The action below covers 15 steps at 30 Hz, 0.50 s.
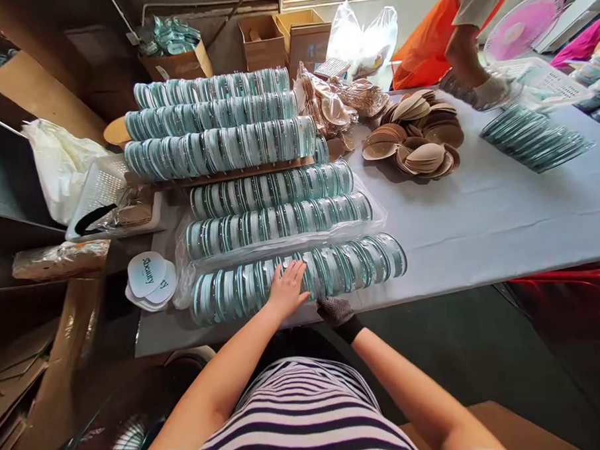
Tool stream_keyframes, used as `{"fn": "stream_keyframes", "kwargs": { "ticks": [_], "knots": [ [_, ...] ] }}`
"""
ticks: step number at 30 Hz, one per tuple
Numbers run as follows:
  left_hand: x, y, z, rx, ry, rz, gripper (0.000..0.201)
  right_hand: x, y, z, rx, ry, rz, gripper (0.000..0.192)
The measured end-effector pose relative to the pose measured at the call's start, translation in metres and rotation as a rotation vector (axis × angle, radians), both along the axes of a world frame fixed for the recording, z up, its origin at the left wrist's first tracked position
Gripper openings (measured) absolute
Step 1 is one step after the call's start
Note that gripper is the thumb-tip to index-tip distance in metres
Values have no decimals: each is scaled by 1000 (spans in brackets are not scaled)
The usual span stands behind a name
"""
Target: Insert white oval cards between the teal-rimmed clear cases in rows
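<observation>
My left hand (287,288) is bare and lies with fingers stretched out on the nearest row of round, greenish, glass-like discs (351,266). The discs stand on edge, packed face to face, with white bands showing between them. My right hand (337,313) wears a dark knitted glove and is at the table's front edge, close against the lower side of that row. Its fingers look curled in, and whatever they hold is hidden. Just behind are two similar rows (280,219) on clear plastic film (379,211).
Further rows of discs (217,149) rest on a board behind. White printed cards (147,275) and a white basket (104,177) are at left. Brown oval pieces (426,156) are piled towards the back. At right, another person's hand (493,90) is above slanted glass-like sheets (535,138).
</observation>
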<state>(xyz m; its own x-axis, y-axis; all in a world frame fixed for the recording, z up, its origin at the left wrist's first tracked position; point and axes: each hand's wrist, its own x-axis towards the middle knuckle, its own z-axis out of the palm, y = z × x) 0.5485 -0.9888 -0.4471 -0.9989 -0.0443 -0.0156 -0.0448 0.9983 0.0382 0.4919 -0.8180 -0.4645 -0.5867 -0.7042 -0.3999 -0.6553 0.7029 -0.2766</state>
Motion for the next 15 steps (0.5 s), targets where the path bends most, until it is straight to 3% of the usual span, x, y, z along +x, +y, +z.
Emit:
{"fn": "stream_keyframes", "kwargs": {
  "ticks": [2, 4, 8, 11, 15],
  "knots": [
    [2, 0, 0, -7, -9, 2, 76, 11, 3, -14, 15, -23, -35, 31],
    [3, 1, 2, -12, -10, 9, 75, 6, 4, -10, -7, -23, -35, 30],
    [-6, 11, 4, -7, 54, -53, 80, -49, 1, 38, -93, 143, -151, 39],
    [-23, 25, 1, 18, 67, -123, 86, -101, -21, 75, 68, 210, -136, 36],
    [-43, 35, -11, 51, 41, -102, 77, -137, -72, 89, 177, 176, -21, 22]
  ]
}}
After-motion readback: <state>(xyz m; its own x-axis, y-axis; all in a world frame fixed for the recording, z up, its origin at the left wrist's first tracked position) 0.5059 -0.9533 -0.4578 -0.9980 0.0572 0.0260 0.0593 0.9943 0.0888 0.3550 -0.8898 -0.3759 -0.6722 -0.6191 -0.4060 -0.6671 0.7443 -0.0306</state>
